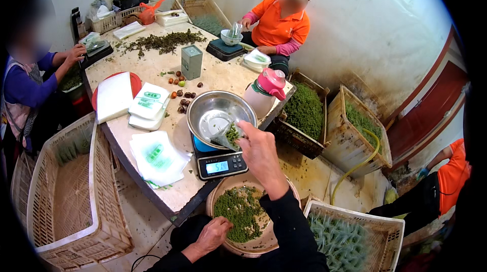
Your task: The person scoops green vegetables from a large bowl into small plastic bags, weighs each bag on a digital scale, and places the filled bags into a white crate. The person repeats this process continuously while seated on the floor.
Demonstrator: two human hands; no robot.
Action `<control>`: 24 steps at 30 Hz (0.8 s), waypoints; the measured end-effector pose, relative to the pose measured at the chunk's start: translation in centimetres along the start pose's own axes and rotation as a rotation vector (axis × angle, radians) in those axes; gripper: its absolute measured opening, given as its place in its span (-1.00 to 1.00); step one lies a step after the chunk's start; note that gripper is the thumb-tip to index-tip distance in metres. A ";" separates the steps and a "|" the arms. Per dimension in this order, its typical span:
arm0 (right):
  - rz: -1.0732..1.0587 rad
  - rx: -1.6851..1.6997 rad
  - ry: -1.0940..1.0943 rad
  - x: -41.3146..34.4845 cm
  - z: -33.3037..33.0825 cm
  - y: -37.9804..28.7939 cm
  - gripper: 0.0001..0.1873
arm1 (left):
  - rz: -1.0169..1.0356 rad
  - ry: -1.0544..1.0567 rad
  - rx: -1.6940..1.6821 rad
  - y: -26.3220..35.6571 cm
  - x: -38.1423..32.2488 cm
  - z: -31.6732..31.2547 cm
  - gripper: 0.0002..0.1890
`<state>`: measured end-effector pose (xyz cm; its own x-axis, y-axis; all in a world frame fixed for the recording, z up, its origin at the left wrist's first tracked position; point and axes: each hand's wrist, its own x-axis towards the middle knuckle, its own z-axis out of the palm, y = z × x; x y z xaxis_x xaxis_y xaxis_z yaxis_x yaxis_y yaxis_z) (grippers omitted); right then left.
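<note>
My right hand (260, 152) pinches a clear plastic bag (227, 137) partly filled with green clustered plant pieces, at the near right side of a steel bowl (205, 109). That bowl rests on a digital scale (222, 167) with a lit display. Below the table edge, my left hand (214, 232) is at the left rim of a round basin (262, 250) of loose green plant pieces (237, 211); its fingers are bunched, and whether they hold any pieces is hidden. Printed plastic bags (158, 158) lie on the table left of the scale.
A pink-lidded jug (262, 95), a metal tin (191, 62) and small round fruits (182, 83) stand or lie on the table (152, 60). Crates flank it: an almost bare one (93, 199) left, one of filled bags (384, 220) right. Several people are around.
</note>
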<state>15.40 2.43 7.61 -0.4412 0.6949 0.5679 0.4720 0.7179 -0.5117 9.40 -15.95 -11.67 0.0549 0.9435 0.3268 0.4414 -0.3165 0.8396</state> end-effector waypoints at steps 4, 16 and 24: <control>0.074 0.057 0.089 -4.2 -1.1 0.2 -0.91 | -0.021 0.010 -0.010 -0.3 -0.1 -0.4 -0.88; 1.076 0.905 -0.071 -24.5 3.2 5.4 -0.95 | -0.306 -0.078 -0.206 2.0 2.5 1.1 -0.67; 0.931 0.790 0.003 -24.5 2.5 4.7 -0.95 | -0.449 -0.076 -0.337 2.0 2.8 3.1 -0.77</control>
<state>26.50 -11.06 -10.34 -0.1794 0.9579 -0.2241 0.0120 -0.2257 -0.9741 13.23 -13.63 -10.40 -0.0025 0.9932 -0.1160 0.1264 0.1154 0.9852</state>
